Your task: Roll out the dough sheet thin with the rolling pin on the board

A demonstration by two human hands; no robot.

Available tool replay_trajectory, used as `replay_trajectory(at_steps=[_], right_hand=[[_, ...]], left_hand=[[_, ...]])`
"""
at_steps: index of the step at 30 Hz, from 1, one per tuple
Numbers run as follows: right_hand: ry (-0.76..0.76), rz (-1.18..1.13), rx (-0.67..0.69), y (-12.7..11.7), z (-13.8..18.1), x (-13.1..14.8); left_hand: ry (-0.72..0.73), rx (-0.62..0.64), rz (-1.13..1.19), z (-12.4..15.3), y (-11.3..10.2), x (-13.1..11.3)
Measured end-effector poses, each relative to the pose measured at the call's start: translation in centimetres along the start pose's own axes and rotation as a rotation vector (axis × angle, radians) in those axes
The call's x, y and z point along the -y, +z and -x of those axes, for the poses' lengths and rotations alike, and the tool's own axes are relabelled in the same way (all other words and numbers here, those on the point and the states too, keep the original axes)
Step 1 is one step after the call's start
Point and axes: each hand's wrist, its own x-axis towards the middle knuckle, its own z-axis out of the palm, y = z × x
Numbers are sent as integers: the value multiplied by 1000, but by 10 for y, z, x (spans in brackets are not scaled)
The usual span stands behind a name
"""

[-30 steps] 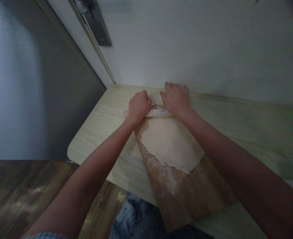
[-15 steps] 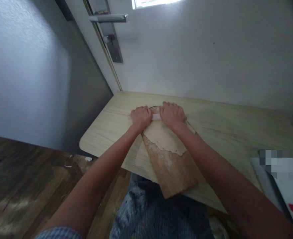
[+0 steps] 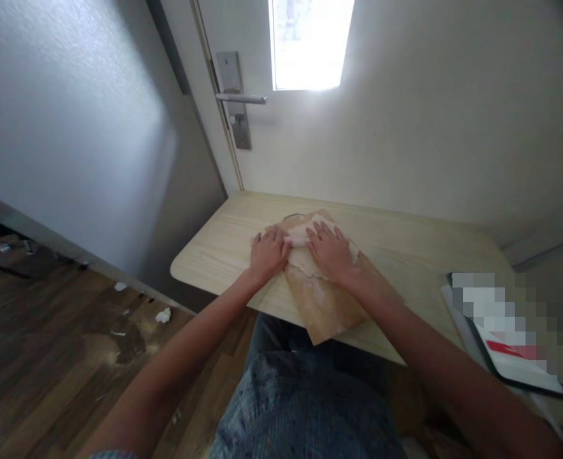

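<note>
Between left hand and right hand, both flat, palms down: rolling pin on dough.

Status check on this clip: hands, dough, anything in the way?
Left hand and right hand flat, palms down on rolling pin. Dough thin on wooden board. Nothing blocking.

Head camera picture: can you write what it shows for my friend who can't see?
Two bare hands, left hand and right hand, press flat on a rolling pin over thin dough on a wooden board. The board lies on a pale table beside a door.
</note>
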Motion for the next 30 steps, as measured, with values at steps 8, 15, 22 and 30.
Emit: replay_trajectory(at_steps=[8, 15, 22, 30], right_hand=[[0, -106, -54, 3, 14, -3], [55, -158, -106, 15, -10, -18], [154, -183, -111, 22, -48, -22], [259, -222, -23, 32, -95, -37]], left_hand=[[21, 122, -25, -6, -16, -31], [-17, 0, 60, -47, 12, -54], [-71, 26, 112, -83, 26, -44], [-119, 74, 147, -131, 35, -35]])
